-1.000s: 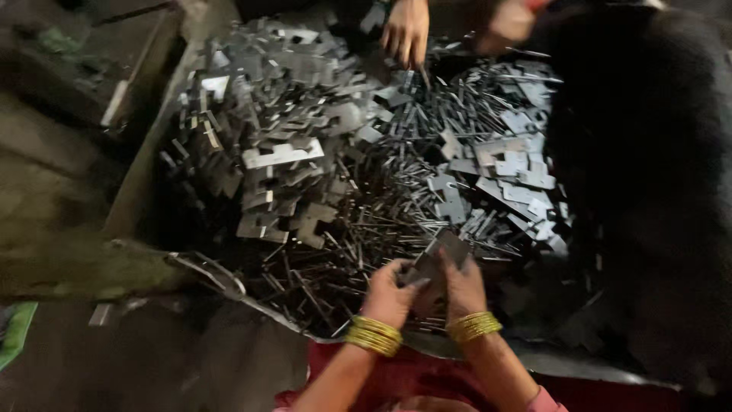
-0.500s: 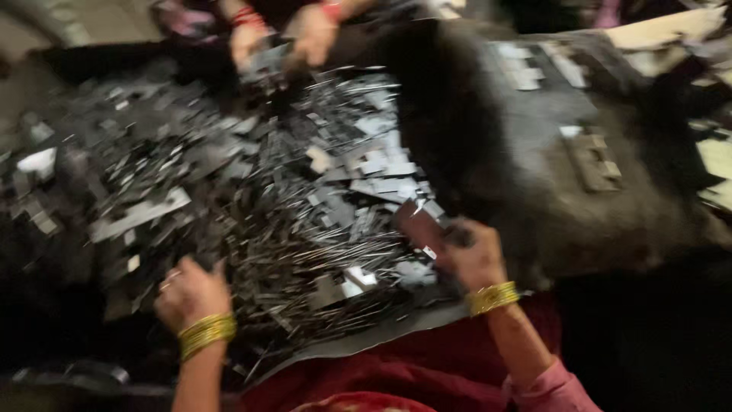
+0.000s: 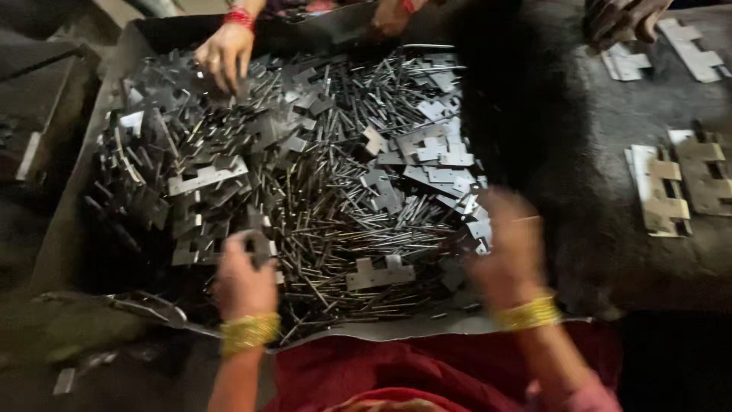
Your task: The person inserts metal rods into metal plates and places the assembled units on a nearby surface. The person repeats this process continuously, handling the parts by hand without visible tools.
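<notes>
Steel plates (image 3: 206,177) and pins (image 3: 335,221) heaped in tray (image 3: 381,329). Left hand (image 3: 244,282) pinching a notched plate (image 3: 258,243) at near-left. Right hand (image 3: 509,252) blurred at right edge, grip impossible to tell. Best lifted clear before sorting, avoiding snagged pins.

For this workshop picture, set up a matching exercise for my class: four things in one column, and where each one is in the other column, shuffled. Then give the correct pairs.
Things
1. left hand
2. right hand
3. co-worker's hand
4. stacked notched plates

Places
A. on the dark cloth, right of the pile
B. far edge of the tray, top left
C. near edge, pinching a small metal plate
D. blurred, at the pile's right edge

Pairs: 1-C, 2-D, 3-B, 4-A
</notes>
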